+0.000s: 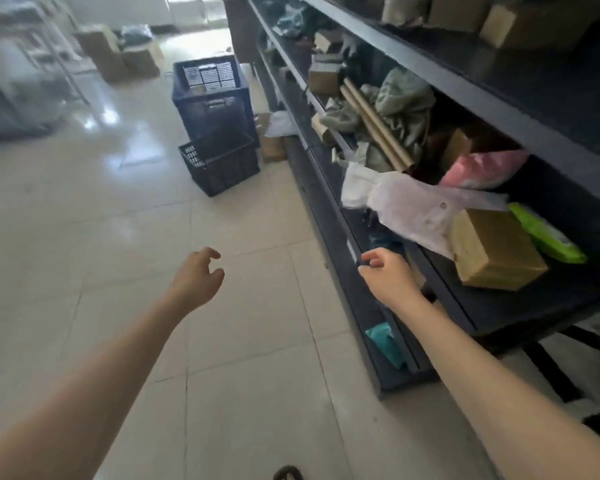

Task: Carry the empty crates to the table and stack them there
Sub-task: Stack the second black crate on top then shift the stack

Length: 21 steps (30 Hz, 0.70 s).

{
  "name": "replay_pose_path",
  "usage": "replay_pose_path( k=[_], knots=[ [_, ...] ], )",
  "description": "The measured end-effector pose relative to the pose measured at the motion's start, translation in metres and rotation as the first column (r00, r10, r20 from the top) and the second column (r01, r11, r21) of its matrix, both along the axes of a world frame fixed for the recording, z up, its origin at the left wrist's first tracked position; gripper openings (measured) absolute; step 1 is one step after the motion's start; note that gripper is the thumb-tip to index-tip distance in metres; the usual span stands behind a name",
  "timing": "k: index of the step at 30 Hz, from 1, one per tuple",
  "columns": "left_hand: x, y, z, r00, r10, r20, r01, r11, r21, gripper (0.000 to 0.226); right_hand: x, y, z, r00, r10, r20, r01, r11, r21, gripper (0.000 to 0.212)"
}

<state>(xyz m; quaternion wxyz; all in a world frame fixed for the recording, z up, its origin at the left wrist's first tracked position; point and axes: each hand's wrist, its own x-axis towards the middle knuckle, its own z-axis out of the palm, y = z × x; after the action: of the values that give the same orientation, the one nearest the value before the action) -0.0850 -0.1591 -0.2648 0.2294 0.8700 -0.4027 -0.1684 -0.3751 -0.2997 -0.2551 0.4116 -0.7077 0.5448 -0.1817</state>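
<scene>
Two dark blue plastic crates stand on the tiled floor ahead, beside the shelving. The nearer, low crate (219, 166) looks empty. Behind it a taller crate stack (212, 98) holds small boxes in its top. My left hand (198, 277) reaches forward over the floor, fingers loosely curled and apart, holding nothing. My right hand (387, 273) is out at the same height, close to the edge of the lower shelf, also empty with fingers apart. Both hands are well short of the crates. No table is clearly in view.
Long dark shelving (465, 91) runs along the right, cluttered with cardboard boxes (496, 249), cloth, tubes and plastic bags. Cardboard boxes (118, 57) sit on the floor at the back left. A blurred rack stands at far left. My sandalled foot (287, 473) shows at the bottom.
</scene>
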Motion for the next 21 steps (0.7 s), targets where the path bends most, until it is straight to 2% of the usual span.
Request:
replay_pose_path(
  k=[4, 8, 18, 21],
  knots=[
    [0.097, 0.018, -0.005, 0.982, 0.181, -0.052, -0.18, 0.984, 0.017, 0.036, 0.095, -0.021, 0.002, 0.997, 0.074, -0.013, -0.073, 0.997, 0.039, 0.024],
    [0.169, -0.005, -0.019, 0.961, 0.254, -0.105, -0.255, 0.967, 0.008, 0.035, 0.174, -0.07, 0.0, 0.993, 0.105, -0.051, -0.103, 0.993, 0.057, 0.022],
    [0.366, -0.167, -0.02, 0.948, 0.3, -0.111, -0.296, 0.954, 0.047, 0.037, 0.392, -0.283, -0.009, 0.985, 0.17, -0.008, -0.169, 0.98, 0.101, 0.02],
    [0.425, -0.21, -0.008, 0.905, 0.394, -0.159, -0.397, 0.918, 0.013, 0.035, 0.462, -0.333, 0.001, 0.972, 0.236, -0.013, -0.234, 0.966, 0.112, 0.017]
  ],
)
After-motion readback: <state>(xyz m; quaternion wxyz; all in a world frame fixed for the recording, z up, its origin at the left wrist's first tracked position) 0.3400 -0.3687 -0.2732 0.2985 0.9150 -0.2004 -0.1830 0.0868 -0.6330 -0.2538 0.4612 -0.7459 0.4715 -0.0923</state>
